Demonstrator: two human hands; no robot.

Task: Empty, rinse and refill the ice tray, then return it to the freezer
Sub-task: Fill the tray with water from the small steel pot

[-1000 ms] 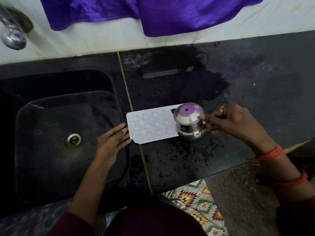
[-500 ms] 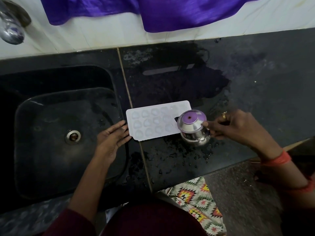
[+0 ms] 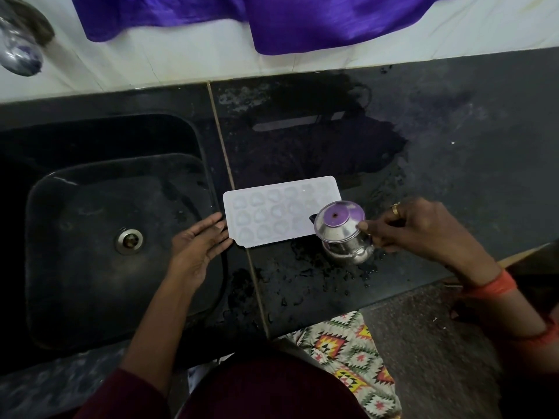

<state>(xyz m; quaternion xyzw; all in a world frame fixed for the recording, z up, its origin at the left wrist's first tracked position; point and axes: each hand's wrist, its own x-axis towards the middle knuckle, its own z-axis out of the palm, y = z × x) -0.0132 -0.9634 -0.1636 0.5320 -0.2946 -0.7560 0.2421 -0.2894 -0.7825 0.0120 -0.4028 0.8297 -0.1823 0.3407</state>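
Hands (image 3: pixel 199 246) beside ice tray (image 3: pixel 272 213), steel pot (image 3: pixel 344 234)

Wet black counter (image 3: pixel 453 122), white wall (image 3: pixel 181 65)

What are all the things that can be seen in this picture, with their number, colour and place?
ice tray: one, white, on the counter beside the sink
steel pot: one, silver, at the tray's right end
sink: one, black, left
drain: one, metal, in the sink floor
tap: one, silver, top left
counter: one, black, wet around the tray
purple cloth: count unclear, purple, along the top
patterned fabric: one, multicoloured, below the counter edge
left hand: one, straight fingers touch the tray's left edge
right hand: one, holds the steel pot
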